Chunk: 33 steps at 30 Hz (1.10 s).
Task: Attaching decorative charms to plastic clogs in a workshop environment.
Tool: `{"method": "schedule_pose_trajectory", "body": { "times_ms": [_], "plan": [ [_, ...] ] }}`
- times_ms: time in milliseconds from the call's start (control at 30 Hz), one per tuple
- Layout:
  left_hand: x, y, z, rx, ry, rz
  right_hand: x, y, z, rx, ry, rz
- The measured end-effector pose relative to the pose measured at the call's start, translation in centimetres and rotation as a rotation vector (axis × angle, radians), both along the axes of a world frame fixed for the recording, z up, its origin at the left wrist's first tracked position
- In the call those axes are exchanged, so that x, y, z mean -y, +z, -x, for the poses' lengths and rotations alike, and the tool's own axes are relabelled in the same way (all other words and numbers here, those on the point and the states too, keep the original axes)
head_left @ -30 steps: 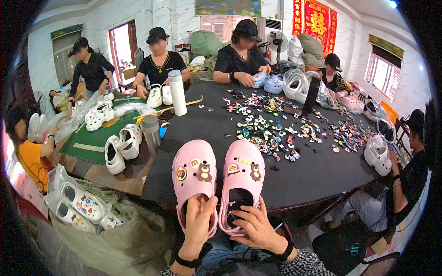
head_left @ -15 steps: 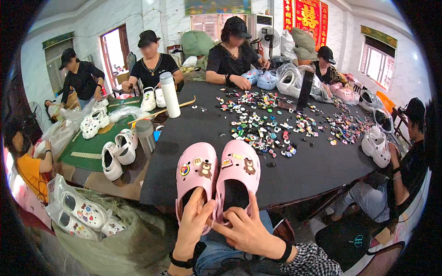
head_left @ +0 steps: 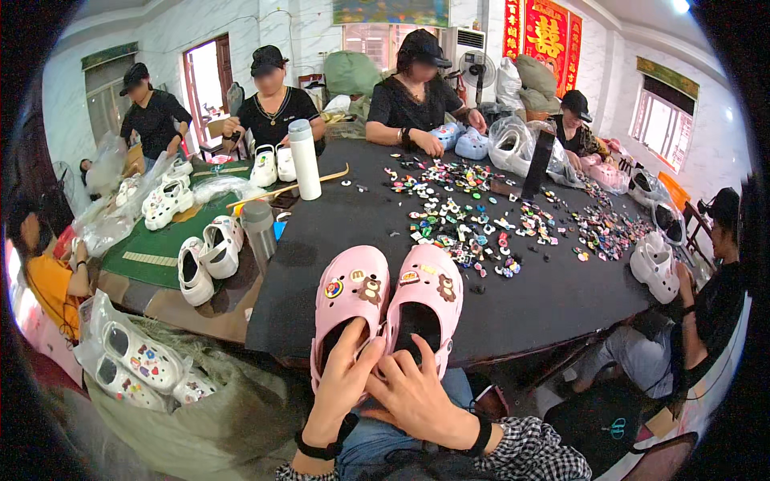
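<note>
The left pink clog and right pink clog, side by side at the worktop's near edge, look light and springy, probably best held by their rims. The left hand has its fingers closed on the left pink clog's rim; the right hand bends its fingers loosely, grip unclear.

Pink clogs, 6 o'clock — smooth matt plastic. Tabletop, 4 o'clock: matt. Sack, 8 o'clock: rough, matt. Clear bag, 2 o'clock — glossy plastic.
</note>
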<state>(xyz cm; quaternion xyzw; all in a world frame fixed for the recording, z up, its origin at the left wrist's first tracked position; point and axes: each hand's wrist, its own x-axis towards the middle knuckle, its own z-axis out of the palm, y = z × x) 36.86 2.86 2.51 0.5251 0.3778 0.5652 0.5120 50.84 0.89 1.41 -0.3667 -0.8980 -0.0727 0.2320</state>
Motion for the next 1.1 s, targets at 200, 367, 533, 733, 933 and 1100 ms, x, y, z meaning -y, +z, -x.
{"method": "schedule_pose_trajectory", "body": {
  "times_ms": [200,367,533,733,933,1100],
  "plan": [
    [1.1,-2.6,2.0,-0.301,0.130,-0.216,-0.8,-0.4,0.4,-0.040,0.015,-0.044],
    [4.4,-1.1,2.5,-0.203,0.353,-0.316,-1.6,0.3,-0.4,-0.090,0.106,0.014],
    [3.3,-5.1,2.7,-0.350,0.763,-0.463,-2.0,0.5,-0.8,-0.064,0.129,-0.012],
    [2.5,-11.7,0.3,-0.728,0.909,-0.771,-3.7,2.6,-0.6,-0.271,0.174,0.018],
    [2.3,-13.3,-1.3,-0.821,0.967,-0.850,-4.4,2.7,0.4,-0.261,0.138,-0.014],
    [1.7,-13.2,-1.4,-0.796,1.061,-0.797,-4.4,2.9,1.7,-0.259,0.136,-0.004]
  ]
}}
